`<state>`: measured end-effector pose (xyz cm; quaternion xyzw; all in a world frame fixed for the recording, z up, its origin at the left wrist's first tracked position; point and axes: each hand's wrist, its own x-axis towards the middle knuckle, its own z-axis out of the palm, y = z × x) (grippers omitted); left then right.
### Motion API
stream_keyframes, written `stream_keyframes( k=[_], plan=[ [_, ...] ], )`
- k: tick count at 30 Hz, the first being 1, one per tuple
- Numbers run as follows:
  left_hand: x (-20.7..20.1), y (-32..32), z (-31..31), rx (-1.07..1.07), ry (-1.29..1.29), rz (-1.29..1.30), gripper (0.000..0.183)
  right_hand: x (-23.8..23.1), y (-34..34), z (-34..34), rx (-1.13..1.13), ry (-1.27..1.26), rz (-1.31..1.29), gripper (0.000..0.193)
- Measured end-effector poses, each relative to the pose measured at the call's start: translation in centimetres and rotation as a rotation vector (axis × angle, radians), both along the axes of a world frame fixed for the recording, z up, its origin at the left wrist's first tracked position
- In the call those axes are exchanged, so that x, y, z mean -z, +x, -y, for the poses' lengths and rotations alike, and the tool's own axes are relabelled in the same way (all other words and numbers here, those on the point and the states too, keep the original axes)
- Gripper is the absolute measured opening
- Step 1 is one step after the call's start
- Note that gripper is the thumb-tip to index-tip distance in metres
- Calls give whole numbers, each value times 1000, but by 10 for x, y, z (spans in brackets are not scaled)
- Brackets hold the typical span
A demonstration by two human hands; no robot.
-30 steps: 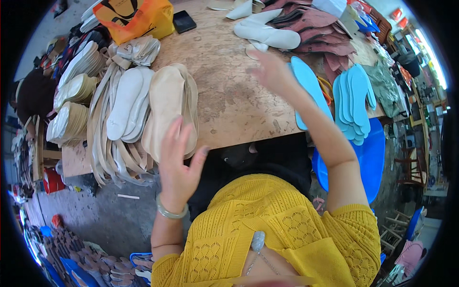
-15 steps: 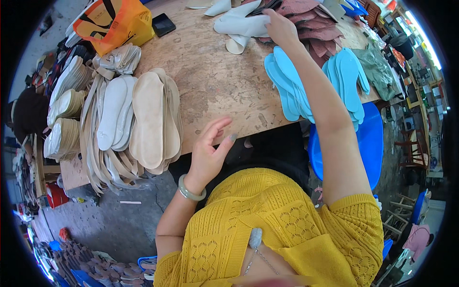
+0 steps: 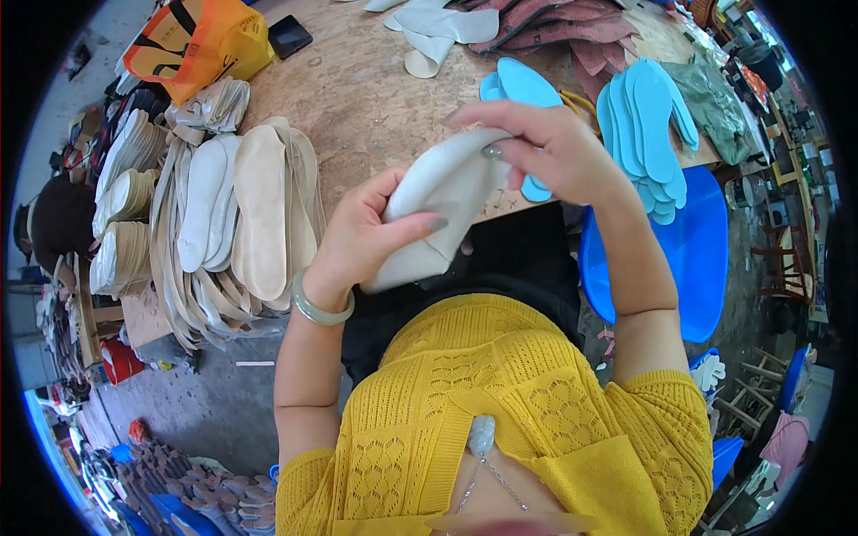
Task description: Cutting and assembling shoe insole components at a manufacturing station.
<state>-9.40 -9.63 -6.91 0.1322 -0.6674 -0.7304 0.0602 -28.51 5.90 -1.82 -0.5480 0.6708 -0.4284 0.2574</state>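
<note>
Since half a second ago, our right hand (image 3: 563, 152) has drawn back from the far side of the desk (image 3: 357, 98), and a white folded piece (image 3: 447, 205) has come with it. Our left hand (image 3: 353, 232), which was free then, has risen to meet it, so both hands now have the piece in front of us, above the desk's near edge and tilted up to the right.

With the left hand we pinch its left side, thumb laid across the near face and the fingers mostly hidden behind. With the right hand we pinch the upper right edge, thumb against the piece and forefinger stretched over the rim.

Beyond our hands, more white pieces (image 3: 447, 27) lie loosely on the desk, just beside a pile of dark red pieces (image 3: 563, 31). Near our right hand are two groups of light-blue insoles: a fanned stack (image 3: 648, 116) to the right, and a smaller group (image 3: 527, 82) partly covered by the hand. To our left lie beige insoles (image 3: 259, 210), with white insoles (image 3: 204, 201) beside them and long pale strips (image 3: 165, 255) hanging over the edge. Farther back stand an orange bag (image 3: 201, 58) and, next to it, a dark phone (image 3: 289, 36). We have a pale bracelet (image 3: 320, 304) on the left wrist.
</note>
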Motion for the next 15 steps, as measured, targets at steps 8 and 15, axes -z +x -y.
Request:
stream_keyframes(
  k=[8,15],
  plan=[
    [64,-4,17,-200,-52,161,18,115,-19,-8,346,-6,192,34],
    [70,-6,19,-245,-711,352,21,129,-6,-2,496,0,-444,25]
  ],
)
